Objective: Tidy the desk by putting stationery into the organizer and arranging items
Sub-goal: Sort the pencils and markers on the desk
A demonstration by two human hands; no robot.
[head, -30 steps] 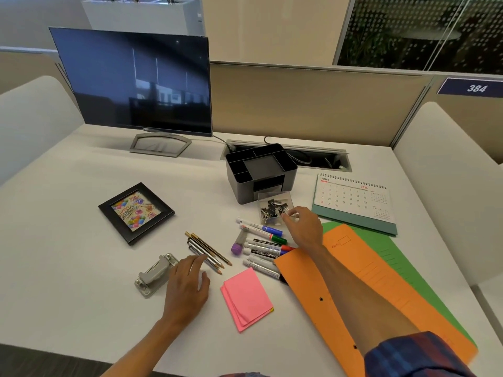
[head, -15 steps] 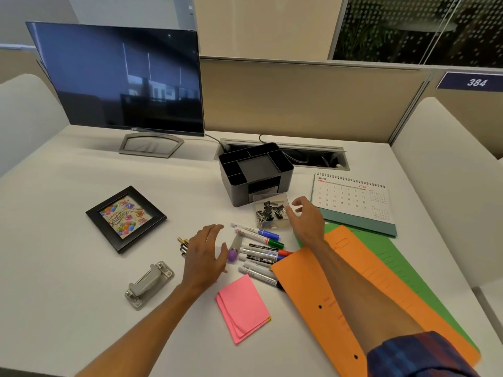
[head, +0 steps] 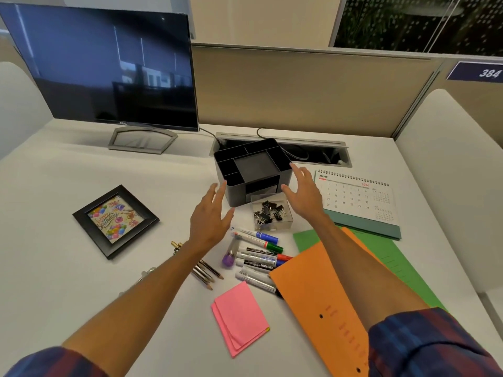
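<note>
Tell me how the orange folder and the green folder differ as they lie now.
The orange folder lies on top; the green folder sits beneath it, partly covered. The orange folder reaches nearer the desk's front edge and covers some marker tips; the green folder reaches back to the calendar, whose base overlaps its far edge. The right forearm crosses the orange folder, not the green folder. Both lie flat, slanted the same way, on the right side.

Rolled sleeves (head: 424,346), apparently navy-red plaid

Matt black plastic organizer (head: 251,170), clear glossy plastic clip box (head: 272,213) (metal clips inside), smooth white desk (head: 81,281).
</note>
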